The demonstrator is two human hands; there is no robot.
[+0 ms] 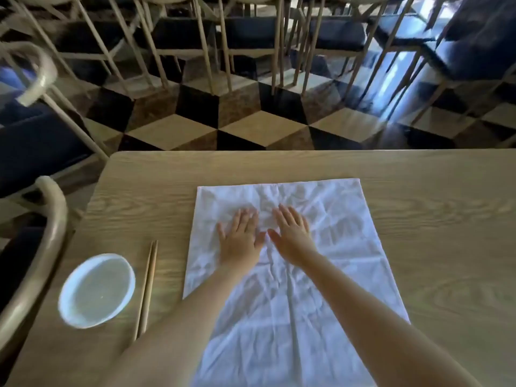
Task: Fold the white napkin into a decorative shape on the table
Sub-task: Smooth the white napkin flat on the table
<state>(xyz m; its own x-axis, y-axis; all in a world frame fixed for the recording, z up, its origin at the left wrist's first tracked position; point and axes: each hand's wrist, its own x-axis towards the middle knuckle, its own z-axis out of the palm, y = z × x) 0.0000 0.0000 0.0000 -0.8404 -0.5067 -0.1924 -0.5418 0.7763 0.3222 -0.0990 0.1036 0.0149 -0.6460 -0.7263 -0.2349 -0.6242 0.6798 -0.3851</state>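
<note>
A white napkin (329, 247) lies spread flat and creased on the wooden table (432, 219), reaching from mid-table to the near edge. My left hand (241, 237) rests palm down on the napkin's upper middle, fingers stretched forward. Beside it, my right hand (293, 233) also lies flat on the cloth, fingers extended. The two thumbs nearly touch. Neither hand grips the fabric. My forearms cover part of the napkin's lower half.
A small white dish (96, 290) sits at the table's left, with a pair of wooden chopsticks (146, 289) between it and the napkin. Chairs (33, 152) stand to the left and beyond the table over a chequered floor.
</note>
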